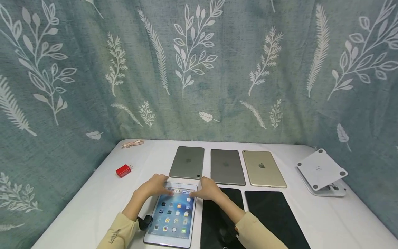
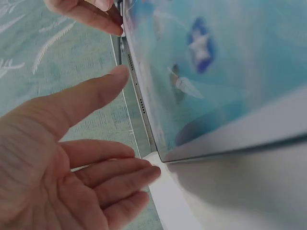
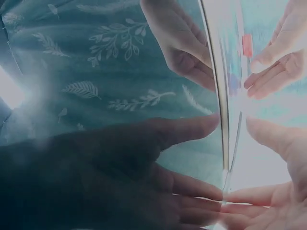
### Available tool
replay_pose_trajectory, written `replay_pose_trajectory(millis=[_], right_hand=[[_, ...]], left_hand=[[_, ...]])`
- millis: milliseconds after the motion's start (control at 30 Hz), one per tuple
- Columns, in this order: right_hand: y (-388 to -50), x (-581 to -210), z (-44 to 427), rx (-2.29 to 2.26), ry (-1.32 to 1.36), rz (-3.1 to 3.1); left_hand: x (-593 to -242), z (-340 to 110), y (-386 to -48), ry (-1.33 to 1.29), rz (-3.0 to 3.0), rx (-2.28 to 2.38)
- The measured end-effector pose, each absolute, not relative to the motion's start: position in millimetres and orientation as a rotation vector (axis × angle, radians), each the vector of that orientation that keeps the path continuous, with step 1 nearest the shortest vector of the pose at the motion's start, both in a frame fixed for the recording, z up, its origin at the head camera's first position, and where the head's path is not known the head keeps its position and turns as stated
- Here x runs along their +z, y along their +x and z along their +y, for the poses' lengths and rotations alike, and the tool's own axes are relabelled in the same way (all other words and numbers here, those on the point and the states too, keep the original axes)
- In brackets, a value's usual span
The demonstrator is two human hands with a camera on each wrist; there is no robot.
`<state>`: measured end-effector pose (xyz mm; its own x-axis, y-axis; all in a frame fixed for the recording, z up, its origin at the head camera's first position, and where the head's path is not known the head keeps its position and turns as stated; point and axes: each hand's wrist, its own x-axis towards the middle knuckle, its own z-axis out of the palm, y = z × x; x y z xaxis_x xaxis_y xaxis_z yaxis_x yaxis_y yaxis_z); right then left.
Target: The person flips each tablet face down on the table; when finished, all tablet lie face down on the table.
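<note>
Glossy rectangular tablet (image 1: 172,215), bare hands (image 1: 155,185)

Hazy glare, right wrist view

White table (image 1: 93,211), coiled cable (image 1: 132,144) back left, red plug (image 1: 123,171) near it, three tablets (image 1: 227,167) back-side up in a row, two black slabs (image 1: 274,216) closer in, folding stand (image 1: 322,169) on the right. Can't tell if the lit tablet (image 1: 174,215) lies flat.
</note>
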<state>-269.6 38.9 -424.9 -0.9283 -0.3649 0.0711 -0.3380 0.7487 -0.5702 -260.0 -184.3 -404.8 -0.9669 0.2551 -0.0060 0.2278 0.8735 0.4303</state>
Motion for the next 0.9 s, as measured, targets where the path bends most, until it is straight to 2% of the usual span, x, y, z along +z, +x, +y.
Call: replay_pose_trajectory(millis=[200,433,600,900], right_hand=[[-251,-420,38,-0.792,-0.559,2.902],[-244,-422,35,-0.794,-0.665,2.880],[-244,-430,31,-0.988,-0.650,2.845],[-241,-434,26,-1.562,-0.404,2.569]], left_hand=[[-407,-184,-241,0.353,2.959,0.613],[-410,-183,-229,0.283,2.962,0.595],[-415,-183,-230,0.313,2.970,0.609],[-414,-184,-230,0.347,2.968,0.604]])
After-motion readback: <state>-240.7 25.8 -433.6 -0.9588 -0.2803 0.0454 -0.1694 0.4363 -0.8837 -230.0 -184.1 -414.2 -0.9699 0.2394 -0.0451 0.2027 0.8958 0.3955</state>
